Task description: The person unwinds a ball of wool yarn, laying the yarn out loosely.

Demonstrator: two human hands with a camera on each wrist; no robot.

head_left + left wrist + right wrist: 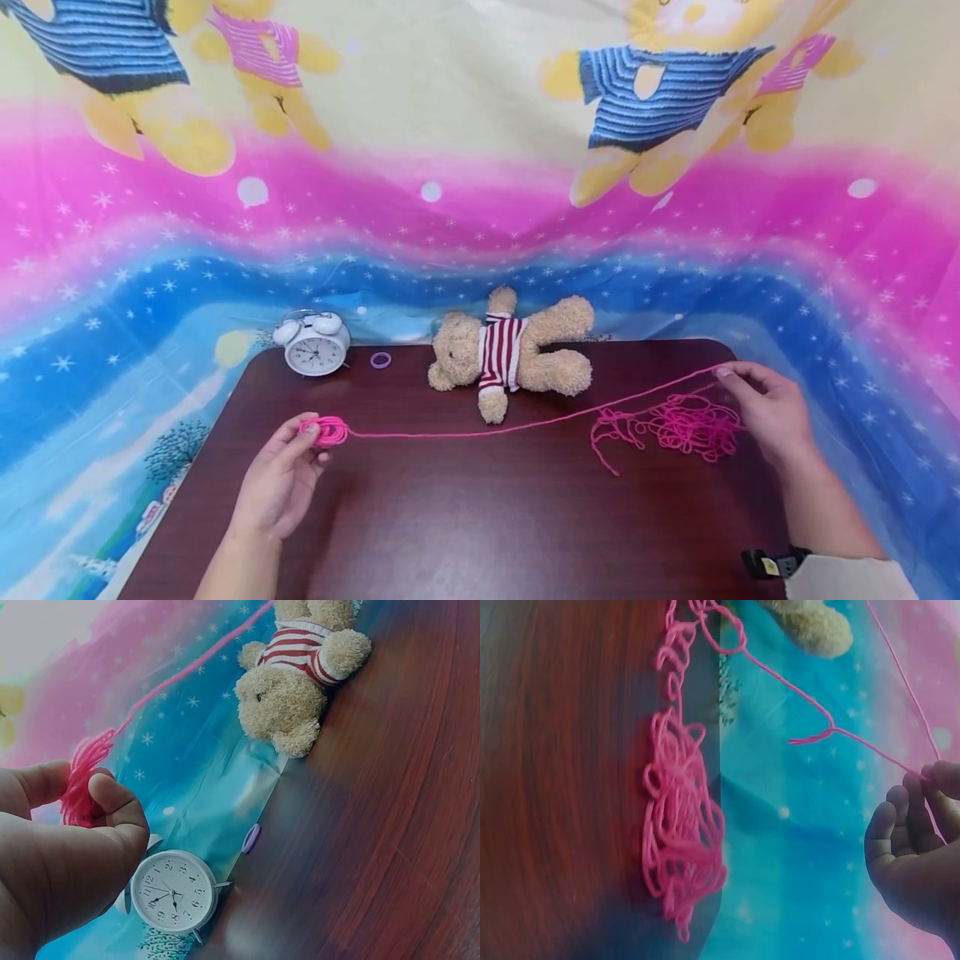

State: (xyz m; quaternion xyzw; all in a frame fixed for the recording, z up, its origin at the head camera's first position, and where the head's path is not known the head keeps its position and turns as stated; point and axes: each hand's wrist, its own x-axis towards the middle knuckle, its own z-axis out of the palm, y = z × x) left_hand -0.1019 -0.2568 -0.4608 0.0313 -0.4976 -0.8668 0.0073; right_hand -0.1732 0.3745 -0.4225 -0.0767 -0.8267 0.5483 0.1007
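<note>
My left hand (pixel 281 479) pinches a small wound bundle of pink yarn (pixel 332 432) between thumb and fingers, over the table's left side. From that bundle a single strand (pixel 465 434) runs across to my right hand (pixel 768 408), which pinches it between thumb and fingertip at the right. Below the right hand, a loose tangled heap of the same yarn (pixel 693 427) lies on the table. In the right wrist view, a length with a small loop (pixel 832 729) leads from the heap's side up to the fingertips (pixel 928 774).
A teddy bear (pixel 501 350) in a striped shirt lies at the back of the dark wooden table (pixel 480 517). A white alarm clock (pixel 315 354) stands at the back left, with a purple ring (pixel 380 360) beside it. A printed cloth (pixel 480 217) hangs behind.
</note>
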